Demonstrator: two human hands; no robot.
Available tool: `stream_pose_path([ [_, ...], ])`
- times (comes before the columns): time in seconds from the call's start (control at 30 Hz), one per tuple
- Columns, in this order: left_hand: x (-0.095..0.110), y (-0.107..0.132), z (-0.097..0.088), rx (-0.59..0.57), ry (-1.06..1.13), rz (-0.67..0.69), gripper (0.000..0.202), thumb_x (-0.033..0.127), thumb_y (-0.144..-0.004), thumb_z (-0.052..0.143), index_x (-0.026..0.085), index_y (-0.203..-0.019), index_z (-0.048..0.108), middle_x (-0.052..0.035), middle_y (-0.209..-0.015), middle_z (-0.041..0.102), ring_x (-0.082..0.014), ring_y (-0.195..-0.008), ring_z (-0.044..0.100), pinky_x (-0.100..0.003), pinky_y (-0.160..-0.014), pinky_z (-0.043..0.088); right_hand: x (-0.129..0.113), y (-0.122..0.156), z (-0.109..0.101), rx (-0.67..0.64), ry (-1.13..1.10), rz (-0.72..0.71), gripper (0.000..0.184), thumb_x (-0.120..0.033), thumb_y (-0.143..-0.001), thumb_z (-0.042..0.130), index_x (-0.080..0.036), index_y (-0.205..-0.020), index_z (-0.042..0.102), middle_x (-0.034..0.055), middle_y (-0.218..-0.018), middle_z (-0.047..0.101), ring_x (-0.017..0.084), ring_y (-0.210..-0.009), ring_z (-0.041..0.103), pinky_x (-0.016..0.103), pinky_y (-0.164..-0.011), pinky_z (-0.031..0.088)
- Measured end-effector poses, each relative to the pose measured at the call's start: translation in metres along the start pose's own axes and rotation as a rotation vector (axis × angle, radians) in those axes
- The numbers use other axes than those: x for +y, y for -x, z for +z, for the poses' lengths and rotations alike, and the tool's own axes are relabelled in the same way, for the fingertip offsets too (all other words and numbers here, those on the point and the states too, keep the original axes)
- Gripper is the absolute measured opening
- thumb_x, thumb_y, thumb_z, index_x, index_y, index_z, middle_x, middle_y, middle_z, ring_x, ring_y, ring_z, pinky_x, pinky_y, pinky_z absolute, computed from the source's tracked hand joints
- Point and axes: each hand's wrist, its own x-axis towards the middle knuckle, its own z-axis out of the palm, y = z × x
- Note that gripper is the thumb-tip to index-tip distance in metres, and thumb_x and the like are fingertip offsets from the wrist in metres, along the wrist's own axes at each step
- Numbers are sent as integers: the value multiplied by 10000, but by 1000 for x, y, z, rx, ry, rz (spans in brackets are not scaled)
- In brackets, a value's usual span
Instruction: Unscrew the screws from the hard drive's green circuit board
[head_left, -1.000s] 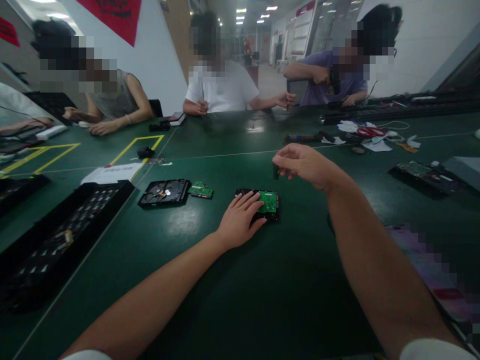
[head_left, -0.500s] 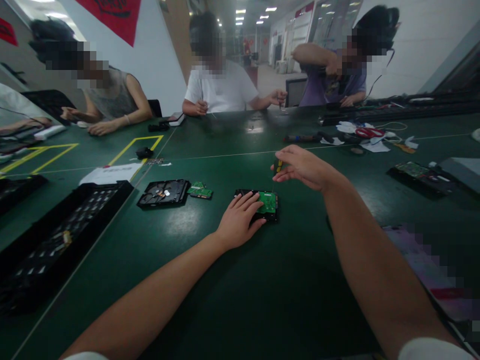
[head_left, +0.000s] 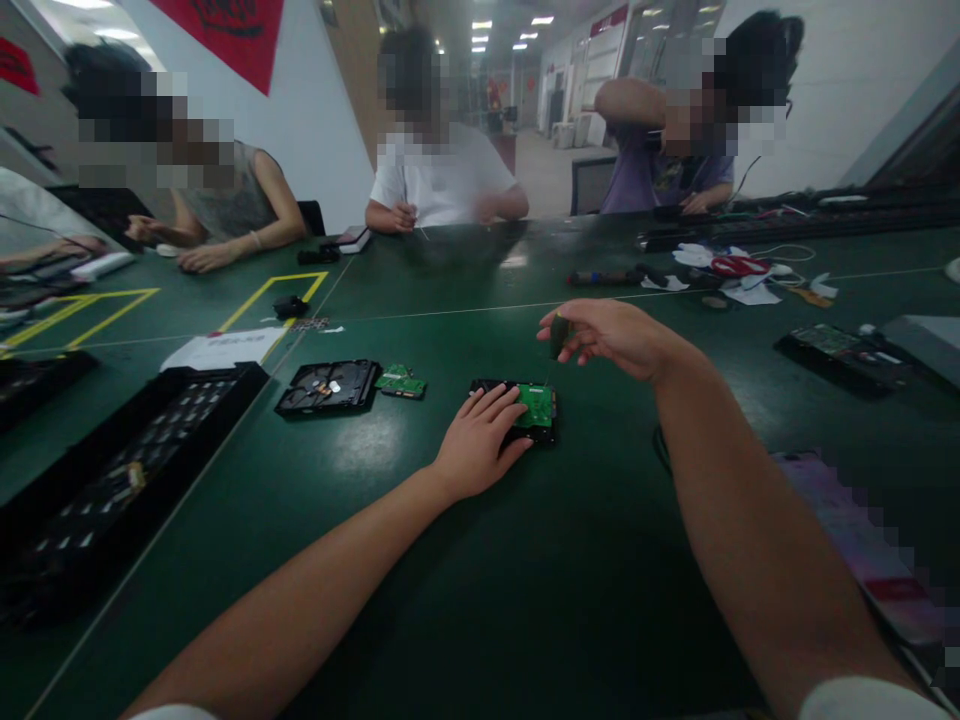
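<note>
L hand: laid flat, palm down, on L part of black rectangular hard drive w/ green circuit board on top face. Fingers slightly spread, tips resting over L portion of board; thumb set apart, along near edge of drive. R part of board exposed, R of fingertips.

R hand: raised above far R corner of drive. Fingers loosely curled abt dark-green handle of slim screwdriver; can't tell which pads press on it. Tool near upright, thin shaft pointing down to far R corner; tip contact too small to confirm.

Drive pos.: flat on dark-green smooth bench, ahead of wearer, under L fingers, below R fingers.

Bench, L side: second black hard drive, w/ small loose green circuit board just beside it, R side. Farther L: long black plastic tray w/ small parts inside; white paper sheet behind tray. Yellow tape outline beyond.

Bench, R side: black unit w/ green board, well apart.

Room: 3 persons seated opp. side, tops grey, white, purple; red banner on white wall, upper L; lit corridor at rear.
</note>
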Motion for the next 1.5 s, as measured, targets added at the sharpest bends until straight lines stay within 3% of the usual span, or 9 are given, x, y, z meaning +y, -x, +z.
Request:
stream_pose_path([
  [0.27,0,0,-1,6,7,7,504,526,-1066,519,230,-1472,562,-83,-1660,480,-287,-1598,353,-546,-1319,268,3,-2,-1,10,56,-21,222,-403,-985,673,-215,-884,734,81,-1035,792,173,-763,670,243,-577,508],
  [0.5,0,0,0,12,5,4,506,524,-1068,520,229,-1477,560,-85,-1659,480,-286,-1597,354,-544,-1320,265,2,-2,0,59,61,0,239,-424,-951,735,-200,-871,715,84,-975,747,195,-835,672,250,-614,549],
  [0.83,1,0,-1,4,12,4,507,521,-1063,530,228,-1475,564,-92,-1653,487,-289,-1597,355,-553,-1317,271,7,-2,3,-34,-246,-44,170,-301,-941,772,-187,-907,652,84,-951,714,225,-938,697,421,-854,672],
  [1.23,1,1,-2,4,3,4,502,516,-1070,519,220,-1473,561,-89,-1657,482,-291,-1597,353,-550,-1316,276,12,-6,-4,-117,-267,-57,193,-322,-1029,617,-174,-979,731,127,-1016,761,262,-1021,727,421,-858,673],
  [1.5,-1,0,0,8,0,5,510,518,-1064,530,230,-1484,554,-87,-1660,479,-290,-1597,354,-553,-1315,277,15,-8,-7,-182,-288,-42,225,-357,-1021,616,-183,-1042,757,129,-1024,780,268,-1025,729,405,-845,669],
])
